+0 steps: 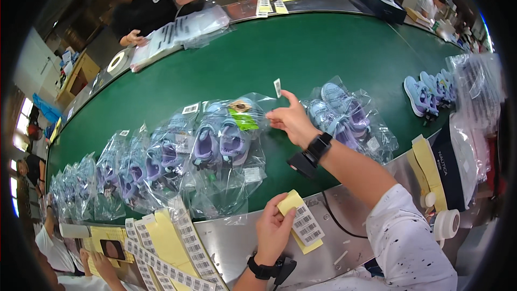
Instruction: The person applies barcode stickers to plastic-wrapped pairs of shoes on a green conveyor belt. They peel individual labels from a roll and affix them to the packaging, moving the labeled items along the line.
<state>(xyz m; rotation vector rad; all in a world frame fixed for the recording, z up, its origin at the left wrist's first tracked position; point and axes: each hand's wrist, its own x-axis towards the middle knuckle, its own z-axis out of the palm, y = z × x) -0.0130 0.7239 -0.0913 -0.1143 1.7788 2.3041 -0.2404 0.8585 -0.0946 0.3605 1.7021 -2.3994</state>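
My left hand (273,230) grips a folded yellow-backed strip of barcode stickers (308,227) near the table's front edge. Above the table, my right hand (293,120) has one small white barcode sticker (277,87) at a raised fingertip. Its other fingertips are bent beside the edge of a clear plastic bag; whether they pinch it, I cannot tell. That bag holds a pair of light blue and lilac sneakers (233,140) with a green tag (244,119). Another bagged pair of sneakers (336,110) lies right of my right hand, partly behind my wrist.
Bagged sneakers (134,167) line the table (334,48) leftward. Unbagged sneakers (423,94) and stacked plastic bags (476,86) sit at right. Sticker sheets (172,248) lie front left, near a co-worker's hands (102,267). Across the table, a person (153,5) handles plastic bags (180,35).
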